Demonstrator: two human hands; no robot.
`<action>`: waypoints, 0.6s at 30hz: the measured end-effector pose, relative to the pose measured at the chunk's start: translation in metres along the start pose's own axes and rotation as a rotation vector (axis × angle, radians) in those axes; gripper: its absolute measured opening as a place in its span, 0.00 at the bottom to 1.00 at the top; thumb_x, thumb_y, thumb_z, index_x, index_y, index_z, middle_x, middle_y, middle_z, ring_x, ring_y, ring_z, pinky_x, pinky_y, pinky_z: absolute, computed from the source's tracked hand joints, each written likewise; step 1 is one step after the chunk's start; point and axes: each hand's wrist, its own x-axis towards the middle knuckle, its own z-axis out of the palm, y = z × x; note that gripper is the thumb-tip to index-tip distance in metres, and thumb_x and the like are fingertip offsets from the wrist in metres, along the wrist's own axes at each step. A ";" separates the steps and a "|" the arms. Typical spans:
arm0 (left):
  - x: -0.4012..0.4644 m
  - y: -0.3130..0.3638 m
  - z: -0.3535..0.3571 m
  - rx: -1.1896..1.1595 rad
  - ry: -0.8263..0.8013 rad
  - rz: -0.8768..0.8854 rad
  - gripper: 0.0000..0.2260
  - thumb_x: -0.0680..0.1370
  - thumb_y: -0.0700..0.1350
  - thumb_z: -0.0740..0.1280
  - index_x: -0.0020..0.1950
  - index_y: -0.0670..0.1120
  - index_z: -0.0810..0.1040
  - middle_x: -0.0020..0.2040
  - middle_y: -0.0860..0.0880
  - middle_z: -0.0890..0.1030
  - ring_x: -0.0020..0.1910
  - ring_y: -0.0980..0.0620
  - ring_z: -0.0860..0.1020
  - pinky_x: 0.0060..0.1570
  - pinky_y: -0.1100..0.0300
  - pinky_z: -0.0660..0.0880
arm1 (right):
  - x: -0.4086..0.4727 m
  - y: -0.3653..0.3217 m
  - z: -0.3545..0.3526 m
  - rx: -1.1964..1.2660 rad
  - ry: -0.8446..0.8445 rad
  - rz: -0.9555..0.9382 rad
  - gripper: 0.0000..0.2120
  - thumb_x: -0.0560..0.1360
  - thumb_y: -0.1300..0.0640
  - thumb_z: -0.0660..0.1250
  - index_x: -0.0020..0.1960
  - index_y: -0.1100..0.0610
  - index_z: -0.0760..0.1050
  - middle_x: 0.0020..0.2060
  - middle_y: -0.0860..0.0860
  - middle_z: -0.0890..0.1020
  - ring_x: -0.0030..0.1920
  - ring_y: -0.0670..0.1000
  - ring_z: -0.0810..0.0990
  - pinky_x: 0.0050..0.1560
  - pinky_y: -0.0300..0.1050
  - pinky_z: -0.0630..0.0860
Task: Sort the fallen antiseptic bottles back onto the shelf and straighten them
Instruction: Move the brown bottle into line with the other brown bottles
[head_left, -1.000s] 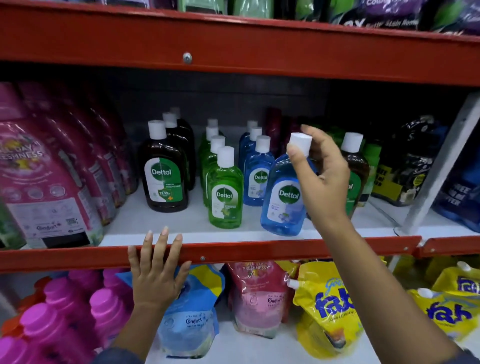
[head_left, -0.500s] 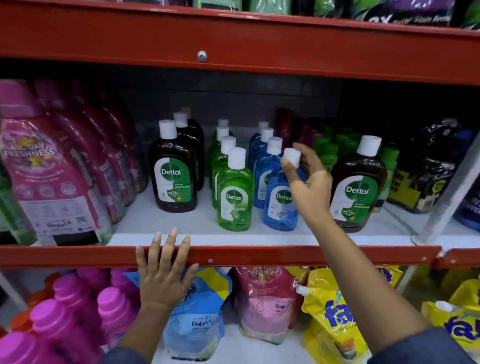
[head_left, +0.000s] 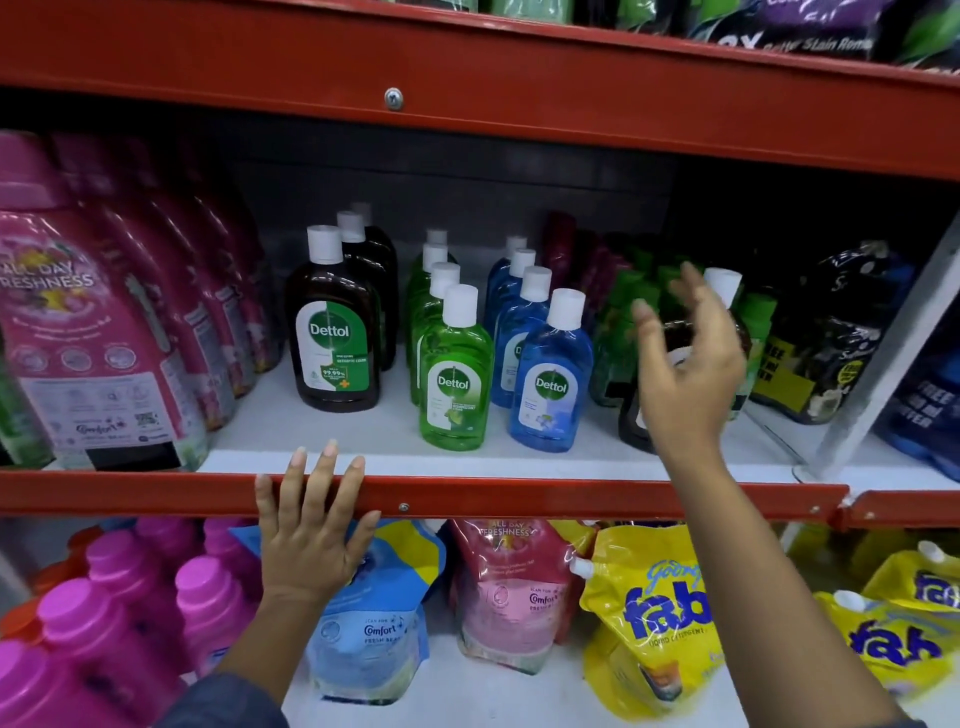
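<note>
From the head camera we see our left hand (head_left: 311, 535) lying flat with fingers spread on the red shelf edge (head_left: 519, 499). Our right hand (head_left: 685, 374) is open, holding nothing, in front of a brown bottle (head_left: 631, 421). The blue bottle (head_left: 550, 384) stands upright beside the green bottle (head_left: 454, 384), apart from our hand.

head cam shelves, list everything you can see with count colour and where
brown Dettol bottles: three in a row, middle shelf left of centre
lone brown bottle: one, behind right hand
green Dettol bottles: four, centre row
blue Dettol bottles: four, right of green
pink Comfort bottles: several, far left
dark pouches: count unclear, far right
yellow fab pouches: at least three, lower shelf right
left hand: open, on red shelf edge
right hand: open, holding nothing
</note>
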 end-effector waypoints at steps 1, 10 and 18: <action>0.000 0.000 0.000 0.005 -0.002 0.001 0.22 0.83 0.57 0.50 0.73 0.47 0.61 0.70 0.42 0.66 0.72 0.40 0.59 0.77 0.43 0.44 | 0.005 0.005 -0.007 -0.038 0.037 -0.009 0.21 0.79 0.52 0.66 0.69 0.61 0.72 0.59 0.51 0.80 0.61 0.51 0.77 0.61 0.36 0.68; 0.000 0.001 -0.003 0.019 -0.037 -0.006 0.22 0.83 0.57 0.50 0.73 0.47 0.62 0.70 0.41 0.66 0.72 0.39 0.59 0.77 0.42 0.45 | 0.046 0.046 -0.034 -0.076 -0.163 0.236 0.28 0.78 0.47 0.67 0.73 0.58 0.66 0.64 0.54 0.77 0.61 0.55 0.77 0.54 0.38 0.68; -0.001 0.000 -0.008 0.045 -0.081 -0.008 0.23 0.83 0.58 0.49 0.73 0.47 0.61 0.70 0.40 0.66 0.71 0.38 0.60 0.76 0.41 0.46 | 0.051 0.050 -0.037 0.072 -0.190 0.329 0.18 0.77 0.48 0.68 0.62 0.58 0.77 0.46 0.56 0.81 0.46 0.60 0.78 0.36 0.42 0.66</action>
